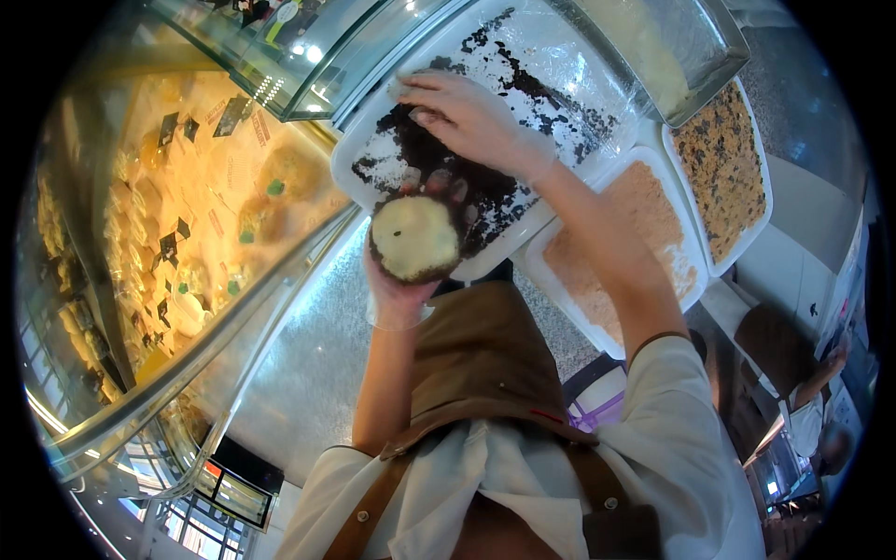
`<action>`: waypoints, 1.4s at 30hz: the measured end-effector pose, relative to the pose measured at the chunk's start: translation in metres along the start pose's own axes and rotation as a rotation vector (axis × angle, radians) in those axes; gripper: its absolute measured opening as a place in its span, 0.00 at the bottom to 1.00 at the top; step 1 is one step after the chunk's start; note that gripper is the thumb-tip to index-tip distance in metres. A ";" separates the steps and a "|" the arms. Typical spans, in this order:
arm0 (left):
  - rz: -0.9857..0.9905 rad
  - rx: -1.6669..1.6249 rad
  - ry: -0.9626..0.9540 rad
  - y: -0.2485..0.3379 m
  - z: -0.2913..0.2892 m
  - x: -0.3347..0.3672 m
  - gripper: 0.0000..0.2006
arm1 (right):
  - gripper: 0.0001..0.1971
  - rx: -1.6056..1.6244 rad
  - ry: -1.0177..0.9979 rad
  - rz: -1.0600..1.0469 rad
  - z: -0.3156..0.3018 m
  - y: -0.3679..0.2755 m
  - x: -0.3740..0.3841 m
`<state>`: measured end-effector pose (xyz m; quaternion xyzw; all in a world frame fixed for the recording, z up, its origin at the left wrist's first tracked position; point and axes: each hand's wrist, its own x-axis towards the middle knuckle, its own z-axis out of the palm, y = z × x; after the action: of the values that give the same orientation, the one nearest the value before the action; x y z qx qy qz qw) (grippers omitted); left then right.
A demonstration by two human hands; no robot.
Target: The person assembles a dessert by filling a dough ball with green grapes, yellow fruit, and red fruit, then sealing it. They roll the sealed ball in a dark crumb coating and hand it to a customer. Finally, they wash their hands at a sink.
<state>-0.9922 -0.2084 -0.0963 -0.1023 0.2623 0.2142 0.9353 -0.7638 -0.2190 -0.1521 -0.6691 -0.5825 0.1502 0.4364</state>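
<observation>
A small round cake (414, 238) with a pale cream top and dark crumbs round its side sits in my left hand (399, 291), fingers wrapped round it from beneath. That hand wears a clear glove and is at the near-left edge of a white tub (476, 266). Dark crumbs (425, 149) are heaped and scattered in the tub. Above the heap is my right hand (471, 117), also gloved, palm down with fingers stretched out toward the tub's left side. Its fingers hold nothing that I can see. Whether they touch the crumbs is unclear.
To the right stand a tub of pinkish-tan crumbs (625, 224) and a tub of speckled crumbs (717, 168). A metal tray (705, 98) overhangs the far right. A lit glass display case (215, 345) with pastries lines the left. Another person (807, 406) is at the right edge.
</observation>
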 end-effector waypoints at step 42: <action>0.001 0.269 0.341 -0.034 0.031 0.063 0.19 | 0.18 0.300 0.322 0.596 -0.021 -0.095 -0.067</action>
<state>-0.9140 -0.2076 -0.1015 -0.0112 0.4430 0.1571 0.8826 -0.8289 -0.2943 -0.0882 -0.7531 -0.2572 0.2473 0.5528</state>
